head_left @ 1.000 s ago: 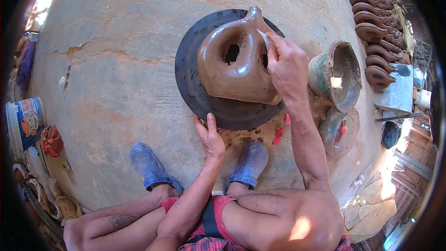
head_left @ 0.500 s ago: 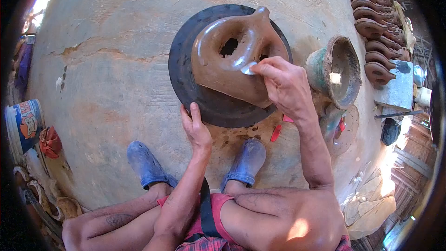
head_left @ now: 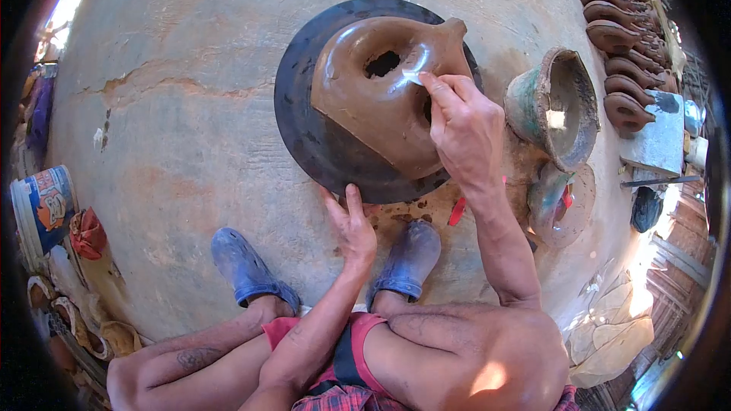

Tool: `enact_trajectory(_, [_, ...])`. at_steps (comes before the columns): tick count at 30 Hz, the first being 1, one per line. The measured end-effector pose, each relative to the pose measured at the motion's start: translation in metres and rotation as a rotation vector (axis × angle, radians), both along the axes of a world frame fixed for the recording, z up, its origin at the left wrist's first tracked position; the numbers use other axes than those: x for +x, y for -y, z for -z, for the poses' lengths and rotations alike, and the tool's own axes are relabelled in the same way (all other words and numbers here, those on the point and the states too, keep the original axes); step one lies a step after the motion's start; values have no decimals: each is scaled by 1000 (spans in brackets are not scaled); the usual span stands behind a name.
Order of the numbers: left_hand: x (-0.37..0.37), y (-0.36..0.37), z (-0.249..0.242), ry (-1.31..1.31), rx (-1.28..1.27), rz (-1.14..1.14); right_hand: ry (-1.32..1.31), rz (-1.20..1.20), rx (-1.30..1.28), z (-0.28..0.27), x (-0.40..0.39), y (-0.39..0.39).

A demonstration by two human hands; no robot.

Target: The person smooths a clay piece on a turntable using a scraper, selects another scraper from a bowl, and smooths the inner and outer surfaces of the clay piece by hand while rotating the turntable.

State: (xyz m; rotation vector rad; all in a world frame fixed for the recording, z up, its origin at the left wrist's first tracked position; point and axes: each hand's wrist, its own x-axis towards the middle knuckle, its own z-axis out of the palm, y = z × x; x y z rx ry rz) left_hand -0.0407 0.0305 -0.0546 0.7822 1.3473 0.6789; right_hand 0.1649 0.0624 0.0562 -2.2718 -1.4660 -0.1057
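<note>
A wet brown clay piece [head_left: 358,99] with two ragged-edged holes, a raised knob and one straight edge lies on a round black turntable [head_left: 301,133]. My right hand [head_left: 468,129] pinches a small white flat scraper [head_left: 412,76], which touches the shiny clay between the holes. At the near rim of the turntable is my left hand [head_left: 352,224], thumb and fingers apart, fingertips against the edge. The tips of some left fingers are hidden under the rim.
A clay-crusted bucket [head_left: 533,99] lies tilted right of the turntable, with another container [head_left: 547,198] below it. Curved clay pieces [head_left: 613,34] line the far right. A printed bucket [head_left: 44,209] and red cloth [head_left: 88,234] are at left. Blue clogs [head_left: 407,259] are on my feet.
The turntable and clay have turned clockwise, the knob shifting right. My left hand has slid right along the rim. My right hand has moved the scraper up toward the ridge between the holes.
</note>
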Motion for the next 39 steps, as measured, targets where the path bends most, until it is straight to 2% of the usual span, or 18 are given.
enact_trajectory(4, [-12, -13, 7, 45, -9, 76, -70, -132, 5, -3, -3, 15])
enact_trajectory(9, [-16, -45, 19, -53, 322, 86, -147, -319, -14, -5, -5, 30])
enact_trajectory(13, [-21, -79, 24, -22, 270, 45, -125, -471, -70, -10, -3, 34])
enact_trajectory(20, [-12, -156, 30, -236, 441, 110, -92, -654, -150, -14, -8, 30])
enact_trajectory(27, [14, -229, 16, -278, 483, 257, -117, -719, -159, -18, -17, 20])
enact_trajectory(29, [19, -253, 30, -312, 498, 330, -39, -765, -239, -24, -16, 19])
enact_trajectory(33, [21, -256, 26, -230, 421, 305, -92, -790, -222, -24, -13, 14])
enact_trajectory(34, [15, -247, 33, -232, 416, 298, -116, -666, -105, -17, -16, 12])
enact_trajectory(35, [6, -230, 38, -155, 406, 225, -140, -539, 13, -13, -19, 8])
enact_trajectory(38, [-18, -157, 40, -64, 327, 50, -73, -403, 142, -2, -34, -14])
enact_trajectory(39, [-19, -129, 35, -4, 266, -2, -79, -423, 181, 4, -38, -20])
